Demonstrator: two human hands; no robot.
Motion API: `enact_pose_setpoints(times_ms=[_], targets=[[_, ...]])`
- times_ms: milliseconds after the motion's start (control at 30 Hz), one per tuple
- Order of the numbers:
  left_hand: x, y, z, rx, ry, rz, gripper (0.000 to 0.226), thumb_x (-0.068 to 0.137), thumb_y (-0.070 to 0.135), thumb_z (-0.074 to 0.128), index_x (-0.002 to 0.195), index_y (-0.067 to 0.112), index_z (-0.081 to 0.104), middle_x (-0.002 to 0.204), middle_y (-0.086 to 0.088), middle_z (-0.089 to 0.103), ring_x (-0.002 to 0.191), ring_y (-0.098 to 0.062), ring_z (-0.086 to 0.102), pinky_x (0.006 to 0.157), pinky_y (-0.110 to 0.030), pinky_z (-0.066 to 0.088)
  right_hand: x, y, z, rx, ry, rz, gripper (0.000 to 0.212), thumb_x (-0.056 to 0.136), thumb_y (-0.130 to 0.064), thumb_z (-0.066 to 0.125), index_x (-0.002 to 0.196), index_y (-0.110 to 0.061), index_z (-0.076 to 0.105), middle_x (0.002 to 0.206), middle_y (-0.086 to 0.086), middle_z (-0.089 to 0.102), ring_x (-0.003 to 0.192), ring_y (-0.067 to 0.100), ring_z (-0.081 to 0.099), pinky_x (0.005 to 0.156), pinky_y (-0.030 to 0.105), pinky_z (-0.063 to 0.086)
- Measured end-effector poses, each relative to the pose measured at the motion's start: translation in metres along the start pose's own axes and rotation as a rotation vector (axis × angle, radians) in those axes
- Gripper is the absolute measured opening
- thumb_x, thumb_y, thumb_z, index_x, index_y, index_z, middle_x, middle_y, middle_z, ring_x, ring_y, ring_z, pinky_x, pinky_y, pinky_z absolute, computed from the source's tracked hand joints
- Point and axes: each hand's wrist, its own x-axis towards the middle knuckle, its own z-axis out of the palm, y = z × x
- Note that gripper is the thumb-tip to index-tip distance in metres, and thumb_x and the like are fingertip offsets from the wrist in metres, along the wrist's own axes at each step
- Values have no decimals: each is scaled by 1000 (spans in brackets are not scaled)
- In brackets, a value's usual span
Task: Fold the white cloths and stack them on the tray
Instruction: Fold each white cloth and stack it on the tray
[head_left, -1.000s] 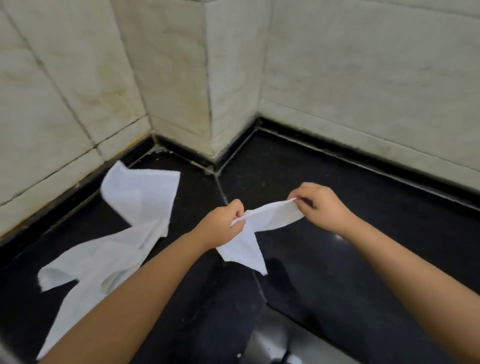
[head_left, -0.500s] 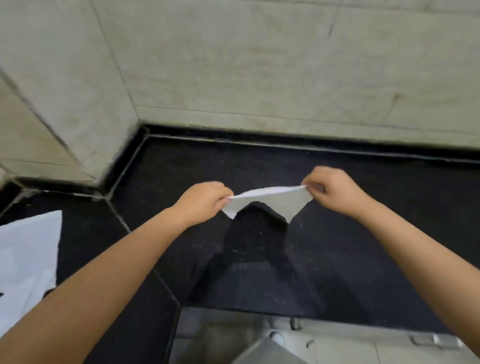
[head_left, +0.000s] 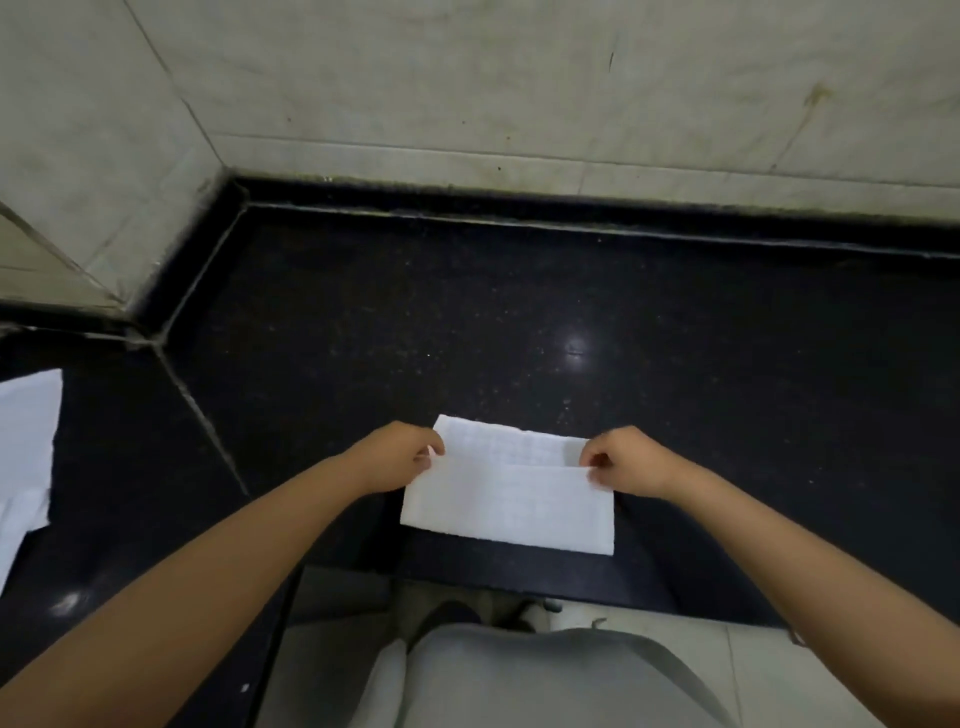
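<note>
Seemingly quilted white cloth (head_left: 506, 499), rectangular, half-folded

- No writing, label, brand, number or sign can be read anywhere in view.
- The white cloth (head_left: 506, 499) shows only a faint embossed grid, no print.
- The black counter (head_left: 519, 338) and the pale wall tiles (head_left: 467, 78) carry stains and speckles, no lettering.
</note>
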Motion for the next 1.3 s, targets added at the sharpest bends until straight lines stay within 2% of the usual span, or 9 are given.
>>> enact_pose_setpoints(times_ms=[167,400,700,833,967,1067,1167,1233,1300], targets=[[26,10,-4,109,214,-38,21,97,19,44,109,12,59,106,-8,63,92,-18,58,77,-28,45,13,13,7,-45,195,142,22,84,-5,49,95,-6,69,102,9,67,93,22,61,79,33,51],[54,3,10,142,260,32,25,97,16,43,111,8,62,117,-7,58,110,-19,51,89,-32,47,18,16,27,12,392,292,22,87,-3,49,96,-3,69,108,13,61,101,26,55,78,29,46],[57,-10,19,185,253,94,37,97,19,42,134,15,47,122,-7,54,114,-20,49,87,-31,47,30,4,26,-18,274,401,29,85,4,41,109,-1,57,113,13,54,98,29,56,78,34,48],[50,-6,0,236,208,178,31,98,22,41,120,12,60,116,-7,52,107,-18,50,83,-28,43,26,6,9,-74,237,340,27,84,0,44,99,-3,65,103,12,53,98,32,57,77,32,46],[39,-3,-45,109,390,308,21,91,14,56,106,8,70,106,-11,60,98,-25,57,82,-32,46,7,0,-30,-63,655,132,16,75,2,58,86,1,69,89,23,61,86,40,59,76,38,50],[27,-2,-72,164,668,521,17,83,15,60,89,5,74,87,-12,66,81,-24,61,68,-32,51,-11,-5,-46,-71,947,-15,14,73,-5,56,77,1,69,78,19,64,72,35,59,71,24,39],[22,-9,-63,243,630,593,31,79,25,48,79,8,74,76,-8,68,68,-23,62,60,-27,52,-12,-3,-26,-58,996,-40,21,74,-12,50,75,-2,68,80,16,64,71,33,58,70,23,37],[24,-16,-39,311,541,594,28,75,25,49,74,10,73,73,-7,68,62,-27,65,55,-28,55,-6,4,8,-92,875,25,10,71,-11,61,74,-5,69,83,16,66,74,36,62,69,31,47],[22,-16,-13,443,285,493,22,79,25,55,87,12,71,91,-8,68,81,-30,67,66,-34,56,-2,10,44,-114,682,149,14,64,-15,78,73,-8,71,88,15,68,82,38,65,72,42,51]])
